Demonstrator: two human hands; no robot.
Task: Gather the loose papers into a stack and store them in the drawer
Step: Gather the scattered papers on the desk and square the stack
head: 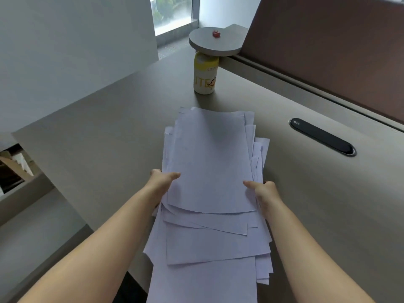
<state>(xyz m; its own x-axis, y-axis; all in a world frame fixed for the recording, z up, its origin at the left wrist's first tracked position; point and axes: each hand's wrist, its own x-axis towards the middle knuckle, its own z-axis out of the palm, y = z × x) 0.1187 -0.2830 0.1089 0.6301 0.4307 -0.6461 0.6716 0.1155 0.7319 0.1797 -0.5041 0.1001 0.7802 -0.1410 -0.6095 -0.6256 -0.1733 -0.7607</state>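
left hand (162,179) and right hand (263,190) gripping ragged papers (209,167) at both sides, fingers underneath, thumbs on top, likely to square them on surface (105,136).

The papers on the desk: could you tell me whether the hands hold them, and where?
Both hands, left and right, grip the papers by their side edges.

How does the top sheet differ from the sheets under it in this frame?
The top sheet lies fairly straight and whole in view; the lower sheets are fanned askew, edges and corners jutting out. The top sheet has a thumb of the left hand and of the right hand resting on it; the lower sheets overhang the desk edge nearest the person. All are plain white paper.
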